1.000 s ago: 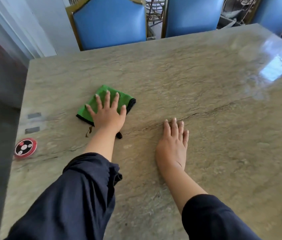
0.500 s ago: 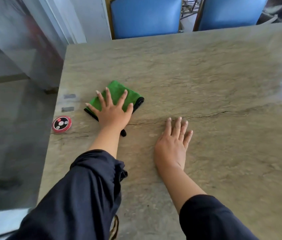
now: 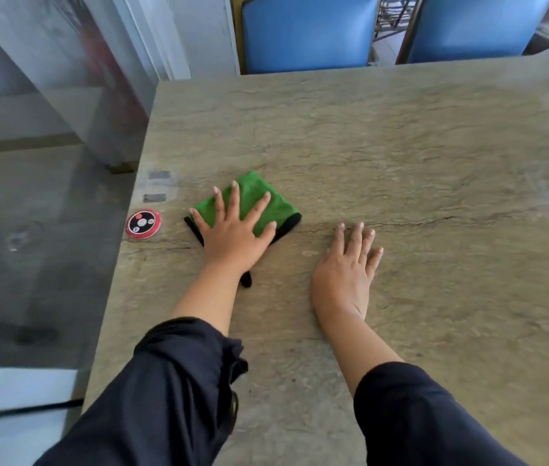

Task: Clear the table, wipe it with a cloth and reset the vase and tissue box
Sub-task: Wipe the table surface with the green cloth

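A folded green cloth (image 3: 255, 193) with a black edge lies on the stone-patterned table (image 3: 401, 156) near its left edge. My left hand (image 3: 236, 235) presses flat on the cloth with fingers spread, covering its near half. My right hand (image 3: 345, 274) rests flat on the bare tabletop to the right of the cloth, fingers apart, holding nothing. No vase or tissue box is in view.
A round red and black call button (image 3: 142, 224) sits at the table's left edge, left of the cloth, with two grey stickers (image 3: 159, 186) behind it. Two blue chairs (image 3: 310, 31) stand at the far side. Glossy floor lies beyond the left edge.
My left hand has slid the cloth leftward, closer to the call button and the table's left edge. My head has turned left. My right hand has stayed flat on the table.
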`<state>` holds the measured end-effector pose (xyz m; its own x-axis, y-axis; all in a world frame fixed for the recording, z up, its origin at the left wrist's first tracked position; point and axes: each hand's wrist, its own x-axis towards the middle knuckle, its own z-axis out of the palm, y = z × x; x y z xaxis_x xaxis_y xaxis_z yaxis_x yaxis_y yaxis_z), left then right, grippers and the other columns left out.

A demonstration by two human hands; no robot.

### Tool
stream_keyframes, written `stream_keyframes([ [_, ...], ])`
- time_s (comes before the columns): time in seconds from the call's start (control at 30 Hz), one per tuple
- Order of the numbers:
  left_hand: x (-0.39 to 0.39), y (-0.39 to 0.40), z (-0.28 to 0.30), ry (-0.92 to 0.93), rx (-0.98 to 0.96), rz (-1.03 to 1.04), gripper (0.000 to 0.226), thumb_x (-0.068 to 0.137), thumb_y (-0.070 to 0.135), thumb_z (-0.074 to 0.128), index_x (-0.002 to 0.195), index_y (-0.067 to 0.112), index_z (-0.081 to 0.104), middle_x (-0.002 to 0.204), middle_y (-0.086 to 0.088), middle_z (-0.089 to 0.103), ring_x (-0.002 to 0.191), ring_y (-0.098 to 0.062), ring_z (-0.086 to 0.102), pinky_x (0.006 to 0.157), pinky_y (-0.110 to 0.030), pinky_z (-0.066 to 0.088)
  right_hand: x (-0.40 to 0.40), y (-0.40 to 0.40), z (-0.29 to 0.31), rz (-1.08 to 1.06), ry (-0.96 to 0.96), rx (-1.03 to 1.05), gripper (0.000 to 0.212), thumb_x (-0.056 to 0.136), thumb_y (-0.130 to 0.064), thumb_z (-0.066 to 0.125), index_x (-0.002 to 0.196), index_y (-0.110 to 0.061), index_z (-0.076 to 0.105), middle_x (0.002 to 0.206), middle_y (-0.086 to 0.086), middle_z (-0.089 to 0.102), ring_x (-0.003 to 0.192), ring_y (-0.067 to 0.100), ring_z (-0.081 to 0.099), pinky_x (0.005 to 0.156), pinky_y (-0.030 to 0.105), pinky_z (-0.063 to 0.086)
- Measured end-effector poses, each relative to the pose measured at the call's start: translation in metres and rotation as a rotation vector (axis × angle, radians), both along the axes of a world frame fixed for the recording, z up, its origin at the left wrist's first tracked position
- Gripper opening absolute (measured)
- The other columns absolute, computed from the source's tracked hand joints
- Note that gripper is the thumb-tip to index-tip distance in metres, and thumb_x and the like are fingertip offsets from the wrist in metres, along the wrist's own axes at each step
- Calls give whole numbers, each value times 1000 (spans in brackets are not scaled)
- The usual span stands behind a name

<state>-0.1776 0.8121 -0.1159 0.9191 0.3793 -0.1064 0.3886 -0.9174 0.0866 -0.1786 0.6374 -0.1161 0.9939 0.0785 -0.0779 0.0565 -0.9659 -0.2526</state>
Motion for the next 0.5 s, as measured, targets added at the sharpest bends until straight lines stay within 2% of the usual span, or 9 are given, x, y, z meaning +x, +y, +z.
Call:
stream_keyframes([
  [0.1,4,-10,3,24,-25,63,56,88,69,10,141,57,-5,158,-1,-19,143,-31,-23,105,-71,-11,2,1,1,6,-13,-7,57,100,-16,19,152,-12,-4,159,15,-11,146,32,-17,118,50,-10],
  [0.2,-18,-35,3,13,-15,17,56,89,67,10,141,56,-5,158,-2,-18,144,-31,-21,106,-71,-9,6,-4,0,16,3,75,56,99,-16,22,152,-13,4,160,13,-7,146,30,-16,118,47,-11],
  [0.4,-72,-97,6,57,-49,-140,58,89,67,14,141,56,-8,156,-1,-25,142,-30,-26,105,-69,-13,-11,-33,14,4,27,596,57,92,5,29,147,-10,31,159,5,20,148,16,2,119,29,-5],
  [0.5,-86,-106,11,101,-114,-200,61,90,66,20,143,53,-7,156,5,-24,143,-24,-25,106,-63,-17,-33,-39,22,-66,36,657,52,94,3,30,143,-10,41,156,2,29,148,12,7,120,28,-4],
])
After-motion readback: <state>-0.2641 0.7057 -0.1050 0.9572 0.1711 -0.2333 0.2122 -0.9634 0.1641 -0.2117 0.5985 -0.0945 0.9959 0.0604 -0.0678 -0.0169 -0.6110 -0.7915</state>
